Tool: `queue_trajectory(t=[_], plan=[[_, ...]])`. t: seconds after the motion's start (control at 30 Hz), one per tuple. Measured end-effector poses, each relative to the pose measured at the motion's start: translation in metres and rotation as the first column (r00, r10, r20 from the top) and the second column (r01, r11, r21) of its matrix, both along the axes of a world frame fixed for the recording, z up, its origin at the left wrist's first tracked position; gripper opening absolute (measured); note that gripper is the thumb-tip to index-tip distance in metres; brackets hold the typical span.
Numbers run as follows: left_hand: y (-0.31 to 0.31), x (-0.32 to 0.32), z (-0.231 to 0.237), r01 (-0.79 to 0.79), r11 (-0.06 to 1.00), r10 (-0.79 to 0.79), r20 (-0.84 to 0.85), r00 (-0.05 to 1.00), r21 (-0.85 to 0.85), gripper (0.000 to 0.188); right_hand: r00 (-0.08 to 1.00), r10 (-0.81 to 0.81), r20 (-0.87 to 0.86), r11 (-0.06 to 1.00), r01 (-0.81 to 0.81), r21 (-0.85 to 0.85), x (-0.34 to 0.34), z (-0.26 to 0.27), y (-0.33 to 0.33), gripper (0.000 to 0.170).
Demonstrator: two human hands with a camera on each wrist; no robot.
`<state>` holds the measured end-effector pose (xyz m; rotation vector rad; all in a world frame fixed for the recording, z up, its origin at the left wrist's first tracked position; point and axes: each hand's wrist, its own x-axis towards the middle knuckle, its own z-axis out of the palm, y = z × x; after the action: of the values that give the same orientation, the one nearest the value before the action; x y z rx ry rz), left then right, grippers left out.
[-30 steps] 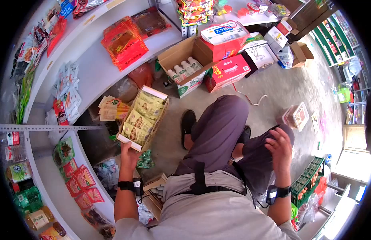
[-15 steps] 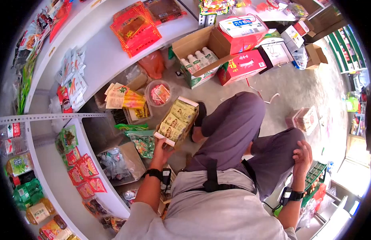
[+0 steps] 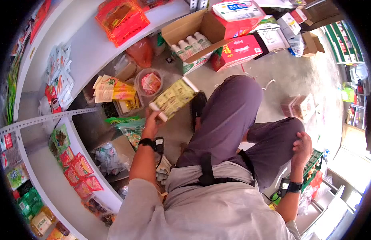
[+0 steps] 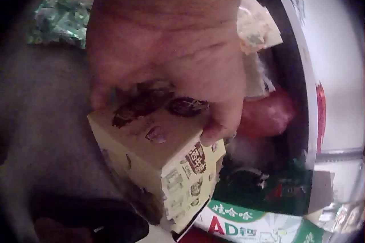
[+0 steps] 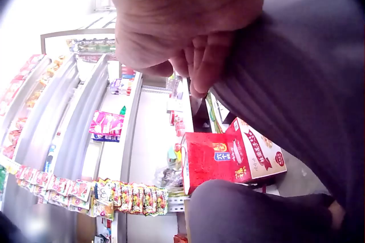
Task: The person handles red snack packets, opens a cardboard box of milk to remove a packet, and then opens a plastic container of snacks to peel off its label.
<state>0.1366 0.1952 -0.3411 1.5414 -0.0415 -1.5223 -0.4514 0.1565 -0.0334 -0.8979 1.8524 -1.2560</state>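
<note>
My left hand (image 3: pixel 150 125) grips the near end of a small open cardboard box (image 4: pixel 151 140) filled with yellow printed packets (image 3: pixel 173 98). Tilted, the box is held over the floor beside my shoe (image 3: pixel 198 105). Just past it stands a round clear tub (image 3: pixel 138 89) with red packets (image 3: pixel 150 83) inside. Yellow packets (image 3: pixel 115 90) stick up from another container to its left. At my bent knee, my right hand (image 3: pixel 301 151) rests with loosely curled fingers and holds nothing; the right wrist view shows it against the trouser leg (image 5: pixel 285 72).
White shelves (image 3: pixel 37 160) with hanging and lying packets curve along my left. Ahead stand an open carton (image 3: pixel 185 32) of white bottles and a red box (image 3: pixel 236 51). A clear tub (image 3: pixel 299 107) and a green egg crate (image 3: pixel 313 166) lie to the right.
My left hand has carried the box rightward from over the other containers to beside my shoe, uncovering the round tub, then tilted it further. My right hand has lowered against my knee.
</note>
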Motion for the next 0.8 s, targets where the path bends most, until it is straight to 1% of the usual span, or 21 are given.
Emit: queue_trajectory(t=[0.03,0.07,0.1,0.13,0.17,0.2,0.23,0.27,0.37,0.47,0.57,0.6,0.7,0.77,0.8], plan=[[-0.010,0.001,-0.001,0.049,0.999,-0.050,0.060,0.997,0.009,0.080,1.000,-0.005,-0.018,1.000,0.005,0.000,0.001,-0.003,0.001,0.031],[-0.019,0.005,-0.036,0.018,1.000,-0.014,0.182,0.983,-0.022,0.081,1.000,0.006,-0.024,1.000,-0.006,-0.010,-0.003,-0.007,0.000,0.030],[-0.019,0.005,-0.071,-0.011,0.999,0.027,0.299,0.954,-0.054,0.082,1.000,-0.017,0.017,1.000,0.018,-0.012,0.002,-0.006,-0.003,0.030],[-0.027,-0.003,-0.023,0.103,0.993,-0.115,0.520,0.846,0.052,0.075,1.000,-0.016,0.006,1.000,0.016,-0.002,0.007,-0.005,-0.005,0.030],[-0.013,0.005,-0.036,0.105,0.990,-0.141,0.595,0.791,0.095,0.060,1.000,-0.015,-0.006,1.000,0.015,-0.002,0.010,-0.004,-0.010,0.030],[-0.002,0.014,-0.066,0.108,0.987,-0.163,0.666,0.728,0.122,0.047,1.000,0.006,-0.023,1.000,-0.006,0.003,0.009,-0.006,-0.012,0.030],[-0.002,0.022,-0.082,0.112,0.984,-0.180,0.731,0.658,0.140,0.035,0.999,0.021,-0.041,1.000,-0.021,-0.002,0.005,-0.009,-0.014,0.030],[0.004,0.023,-0.059,0.240,0.957,-0.245,0.891,0.383,0.160,0.028,0.998,0.033,-0.062,0.999,-0.033,-0.001,0.001,-0.011,-0.016,0.030],[0.032,0.048,-0.051,0.344,0.921,-0.354,0.754,0.553,0.180,0.030,0.999,0.027,-0.029,1.000,-0.027,0.007,0.015,-0.005,-0.023,0.030],[0.043,0.064,-0.023,0.335,0.883,-0.451,0.788,0.419,0.328,0.031,0.999,0.043,-0.015,0.999,-0.043,0.001,0.011,-0.010,-0.022,0.030],[0.055,0.082,-0.030,0.398,0.864,-0.432,0.861,0.268,0.309,0.031,0.999,0.039,-0.021,0.999,-0.039,0.001,0.012,-0.008,-0.019,0.029],[0.055,0.084,-0.027,0.411,0.850,-0.452,0.857,0.248,0.329,0.031,0.999,0.033,-0.025,0.999,-0.033,0.005,0.014,-0.007,-0.018,0.029],[0.053,0.079,-0.026,0.390,0.857,-0.459,0.843,0.281,0.337,0.031,0.998,0.050,0.032,0.998,-0.049,-0.032,0.006,-0.011,-0.016,0.030],[0.052,0.074,-0.035,0.437,0.827,-0.493,0.829,0.264,0.353,0.030,0.999,0.044,0.025,0.999,-0.043,-0.024,0.004,-0.010,-0.016,0.030],[0.048,0.069,-0.031,0.461,0.811,-0.510,0.822,0.254,0.360,0.029,0.999,0.040,0.021,0.999,-0.039,-0.019,0.003,-0.010,-0.016,0.030]])
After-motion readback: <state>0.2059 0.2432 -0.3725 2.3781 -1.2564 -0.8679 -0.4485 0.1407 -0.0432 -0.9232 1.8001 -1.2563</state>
